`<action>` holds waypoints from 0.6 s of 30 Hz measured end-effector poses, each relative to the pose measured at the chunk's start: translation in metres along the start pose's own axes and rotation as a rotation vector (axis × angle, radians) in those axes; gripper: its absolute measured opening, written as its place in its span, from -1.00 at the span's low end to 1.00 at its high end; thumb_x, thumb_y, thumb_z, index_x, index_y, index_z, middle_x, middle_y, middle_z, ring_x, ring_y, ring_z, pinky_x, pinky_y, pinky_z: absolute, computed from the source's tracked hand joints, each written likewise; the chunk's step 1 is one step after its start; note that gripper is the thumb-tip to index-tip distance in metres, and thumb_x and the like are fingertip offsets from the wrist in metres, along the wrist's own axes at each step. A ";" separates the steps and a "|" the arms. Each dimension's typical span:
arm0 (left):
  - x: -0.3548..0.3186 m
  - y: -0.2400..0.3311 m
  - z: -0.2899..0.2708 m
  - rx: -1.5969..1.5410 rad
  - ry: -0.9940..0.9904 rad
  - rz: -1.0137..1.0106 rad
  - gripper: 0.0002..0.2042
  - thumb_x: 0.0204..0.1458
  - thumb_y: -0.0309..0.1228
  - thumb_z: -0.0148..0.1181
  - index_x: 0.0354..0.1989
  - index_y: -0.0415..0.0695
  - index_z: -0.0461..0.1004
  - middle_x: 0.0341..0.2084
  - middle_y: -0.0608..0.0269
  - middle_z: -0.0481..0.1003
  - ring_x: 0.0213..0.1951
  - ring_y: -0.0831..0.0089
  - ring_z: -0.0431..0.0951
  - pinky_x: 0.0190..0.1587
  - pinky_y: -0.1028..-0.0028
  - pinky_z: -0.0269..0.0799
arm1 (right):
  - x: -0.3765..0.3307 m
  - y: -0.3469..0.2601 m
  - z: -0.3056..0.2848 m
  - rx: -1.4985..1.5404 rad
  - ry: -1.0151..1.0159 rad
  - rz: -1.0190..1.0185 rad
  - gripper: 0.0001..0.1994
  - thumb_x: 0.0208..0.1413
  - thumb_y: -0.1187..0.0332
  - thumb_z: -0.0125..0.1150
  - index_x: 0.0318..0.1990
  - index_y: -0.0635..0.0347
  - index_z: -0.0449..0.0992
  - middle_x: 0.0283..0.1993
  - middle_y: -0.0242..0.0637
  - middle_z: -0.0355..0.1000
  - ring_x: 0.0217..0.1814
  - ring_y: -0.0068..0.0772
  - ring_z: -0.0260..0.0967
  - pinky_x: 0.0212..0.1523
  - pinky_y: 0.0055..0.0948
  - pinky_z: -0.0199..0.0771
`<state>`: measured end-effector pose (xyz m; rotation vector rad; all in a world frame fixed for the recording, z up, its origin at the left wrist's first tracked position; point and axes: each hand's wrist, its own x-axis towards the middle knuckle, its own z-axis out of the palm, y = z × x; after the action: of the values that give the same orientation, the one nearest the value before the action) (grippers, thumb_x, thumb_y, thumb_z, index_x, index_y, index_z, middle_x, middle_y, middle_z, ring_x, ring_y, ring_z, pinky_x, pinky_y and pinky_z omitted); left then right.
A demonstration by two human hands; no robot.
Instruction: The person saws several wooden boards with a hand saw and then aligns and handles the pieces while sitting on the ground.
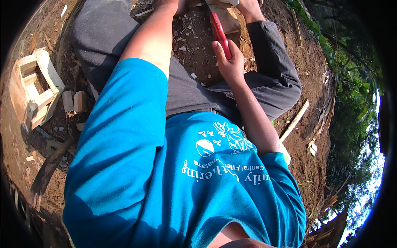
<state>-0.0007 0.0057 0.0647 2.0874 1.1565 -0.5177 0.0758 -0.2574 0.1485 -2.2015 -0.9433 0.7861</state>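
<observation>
My right hand (231,64) is closed around the lower end of a red-handled tool (218,31). The handle points away from me, and a strip of grey metal blade shows beyond it before the upper edge cuts it off. Its exact kind cannot be made out. At the top, left of the tool, my left hand (177,6) is only partly in view, with its fingers hidden. Pale pieces of wood lie around the blade, and a flat brownish wood block (230,18) sits just right of the handle. My bare foot (250,9) rests beside it.
I sit on brown soil strewn with wood chips, legs bent. At the left stands a small wooden frame (51,74) next to short wood blocks (80,102). A dark branch (47,169) lies nearer. To the right are a pale stick (295,120) and green plants (351,115).
</observation>
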 end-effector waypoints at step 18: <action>-0.004 0.004 0.004 0.020 0.085 0.011 -0.66 -0.01 -0.12 0.35 -0.19 -0.12 0.69 -0.18 -0.06 0.67 -0.08 0.00 0.69 -0.03 0.07 0.58 | -0.095 -0.071 -0.111 0.014 -0.032 0.117 -0.59 0.33 0.09 0.30 -0.42 0.24 0.40 -0.60 -0.45 0.20 -0.53 -0.65 0.11 -0.50 -0.49 0.11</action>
<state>0.0008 -0.0006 0.0661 2.1499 1.1914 -0.4408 0.0716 -0.3240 0.2968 -2.2538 -0.8278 0.8821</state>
